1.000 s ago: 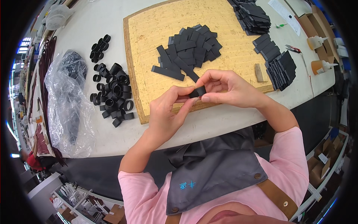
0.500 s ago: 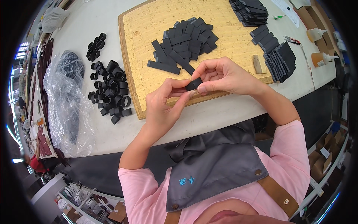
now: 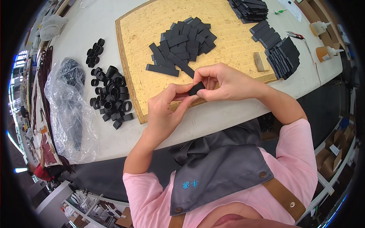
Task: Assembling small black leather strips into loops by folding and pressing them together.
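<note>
Left hand [image 3: 163,103] and right hand [image 3: 226,84] pinch one black piece [image 3: 196,89]; even fingertip pressure should best keep edges aligned

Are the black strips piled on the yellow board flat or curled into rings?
Flat. The strips lie straight and overlapping on the yellow board; the black rings sit left of it.

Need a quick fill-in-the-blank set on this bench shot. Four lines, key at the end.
1. The left hand and right hand both hold one small piece, coloured ____.
2. The pile of rings lies to the person's ____ of the board.
3. Under the heap of strips, the board's colour is ____.
4. Of the two hands, the block lies nearer the ____ one.

Missing words: black; left; yellow; right.
</note>
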A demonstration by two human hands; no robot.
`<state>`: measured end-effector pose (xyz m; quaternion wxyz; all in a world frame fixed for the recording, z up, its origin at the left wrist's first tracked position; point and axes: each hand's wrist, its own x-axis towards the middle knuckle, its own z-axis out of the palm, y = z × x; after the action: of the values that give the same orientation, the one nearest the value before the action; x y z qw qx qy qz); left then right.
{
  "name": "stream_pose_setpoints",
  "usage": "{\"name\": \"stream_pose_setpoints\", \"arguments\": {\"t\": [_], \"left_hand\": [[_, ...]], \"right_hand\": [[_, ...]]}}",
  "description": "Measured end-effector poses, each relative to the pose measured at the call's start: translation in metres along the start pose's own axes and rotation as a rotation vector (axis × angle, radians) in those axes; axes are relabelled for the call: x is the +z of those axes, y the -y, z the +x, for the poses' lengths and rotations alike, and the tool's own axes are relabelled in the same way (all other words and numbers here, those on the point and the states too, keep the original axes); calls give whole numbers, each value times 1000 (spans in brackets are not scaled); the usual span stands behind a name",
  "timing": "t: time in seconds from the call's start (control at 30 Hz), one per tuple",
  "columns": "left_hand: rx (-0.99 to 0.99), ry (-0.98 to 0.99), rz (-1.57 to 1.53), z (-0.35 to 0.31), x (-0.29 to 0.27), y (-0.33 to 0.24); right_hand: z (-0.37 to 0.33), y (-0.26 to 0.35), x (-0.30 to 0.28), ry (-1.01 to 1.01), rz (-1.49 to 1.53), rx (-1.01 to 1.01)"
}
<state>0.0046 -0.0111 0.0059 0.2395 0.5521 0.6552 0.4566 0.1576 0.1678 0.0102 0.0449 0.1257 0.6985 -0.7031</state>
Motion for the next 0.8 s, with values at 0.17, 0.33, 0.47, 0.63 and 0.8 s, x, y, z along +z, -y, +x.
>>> {"name": "stream_pose_setpoints", "arguments": {"t": [0.17,0.33,0.47,0.63,0.8], "left_hand": [[-37,53,-10,1,-2,-2],[-12,22,8,2,-1,-1],[3,32,42,-1,3,3],[-78,-9,-71,4,9,11],[-230,21,-237,6,9,12]], "right_hand": [[1,-11,3,73,52,62],[1,-4,-3,91,192,41],[-2,-2,7,34,-279,-38],[3,-11,16,-108,-239,-49],[6,-7,22,-239,-190,-75]]}}
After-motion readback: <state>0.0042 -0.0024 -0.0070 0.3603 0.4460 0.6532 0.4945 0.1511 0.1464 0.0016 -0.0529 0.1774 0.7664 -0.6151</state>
